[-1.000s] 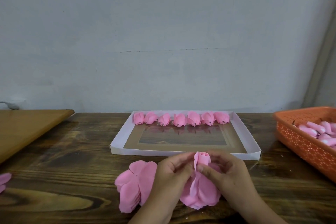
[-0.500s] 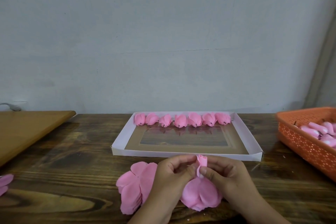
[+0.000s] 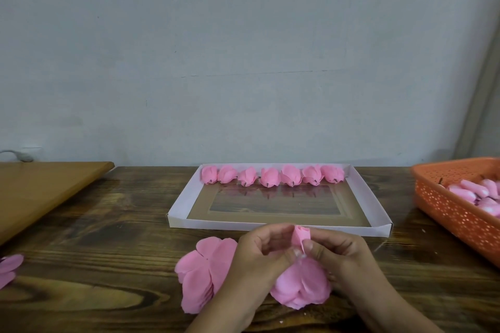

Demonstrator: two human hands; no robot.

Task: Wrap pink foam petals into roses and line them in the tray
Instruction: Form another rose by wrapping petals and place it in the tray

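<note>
The left hand (image 3: pixel 259 254) and right hand (image 3: pixel 341 254) met, both pinching the half-wrapped rose (image 3: pixel 300 238) (loose petals hanging below) just before the tray (image 3: pixel 270 224).

finished roses (image 3: pixel 272 176) in tray: 7 | white tray (image 3: pixel 184 192): 1 | orange basket (image 3: pixel 454 211): 1 | rose being rolled (image 3: pixel 301 235): 1 | flat petal stack (image 3: pixel 205 270): 1 | hands: 2

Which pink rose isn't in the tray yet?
The rose pinched between the left hand and right hand, with loose petals hanging under it. The seven others lie finished in a row along the white tray's far edge.
</note>
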